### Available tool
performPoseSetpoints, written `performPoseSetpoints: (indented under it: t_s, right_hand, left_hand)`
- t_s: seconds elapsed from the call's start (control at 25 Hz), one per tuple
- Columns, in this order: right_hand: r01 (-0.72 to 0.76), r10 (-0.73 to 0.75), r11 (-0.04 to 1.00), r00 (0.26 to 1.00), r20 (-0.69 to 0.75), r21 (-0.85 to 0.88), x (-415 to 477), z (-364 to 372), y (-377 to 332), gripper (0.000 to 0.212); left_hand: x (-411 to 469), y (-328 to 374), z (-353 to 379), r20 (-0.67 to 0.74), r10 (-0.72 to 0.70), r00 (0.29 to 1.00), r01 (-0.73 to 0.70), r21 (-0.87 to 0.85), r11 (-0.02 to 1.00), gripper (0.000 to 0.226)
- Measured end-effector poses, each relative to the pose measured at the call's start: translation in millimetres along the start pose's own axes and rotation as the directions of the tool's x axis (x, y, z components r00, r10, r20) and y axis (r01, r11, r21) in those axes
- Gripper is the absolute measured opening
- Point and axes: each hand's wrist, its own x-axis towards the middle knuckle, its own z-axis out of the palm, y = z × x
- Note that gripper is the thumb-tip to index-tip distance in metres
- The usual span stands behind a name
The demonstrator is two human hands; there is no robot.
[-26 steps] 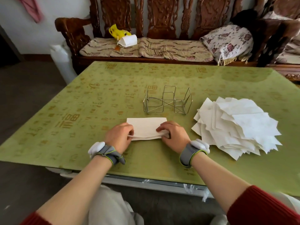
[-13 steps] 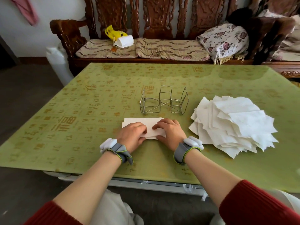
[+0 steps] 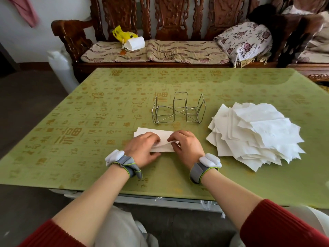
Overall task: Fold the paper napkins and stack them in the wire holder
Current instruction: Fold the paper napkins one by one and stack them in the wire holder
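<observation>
Green tablecloth (image 3: 178, 175), white napkin (image 3: 163, 134) folded narrow

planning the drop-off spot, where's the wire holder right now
In the head view the wire holder stands empty on the table, just beyond the napkin being folded, with the loose napkin pile to its right.

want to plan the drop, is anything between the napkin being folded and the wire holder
Nothing visible. The napkin under the left hand and right hand lies in front of the empty wire holder, only bare tablecloth between. The napkin pile sits to the right.
</observation>
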Motion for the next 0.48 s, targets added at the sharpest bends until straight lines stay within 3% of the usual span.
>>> performPoseSetpoints:
  t_s: [0.16, 0.32, 0.4, 0.48]
  right_hand:
    - [-0.015, 0.008, 0.998, 0.993, 0.117, 0.054, -4.2, -2.6, -5.6, 0.018]
    - [-0.028, 0.055, 0.996, 0.95, 0.308, -0.089, -8.0, -6.1, -5.7, 0.055]
    - [-0.11, 0.119, 0.992, 0.969, 0.216, -0.056, -5.4, -6.8, -7.4, 0.044]
    - [-0.322, 0.317, 0.936, 0.947, 0.057, 0.141, 3.0, -13.5, -10.6, 0.023]
  left_hand:
    - [2.7, 3.0, 2.5, 0.032, 0.007, 0.999, -0.009, 0.058, 0.998, 0.036]
    - [5.9, 8.1, -1.8, 0.019, -0.005, 1.0, 0.003, 0.11, 0.994, 0.025]
    - [6.9, 14.7, -7.9, -0.062, -0.077, 0.995, 0.083, 0.089, 0.993, 0.016]
    - [8.1, 17.4, -16.0, -0.127, -0.187, 0.974, 0.187, -0.013, 0.982, 0.01]
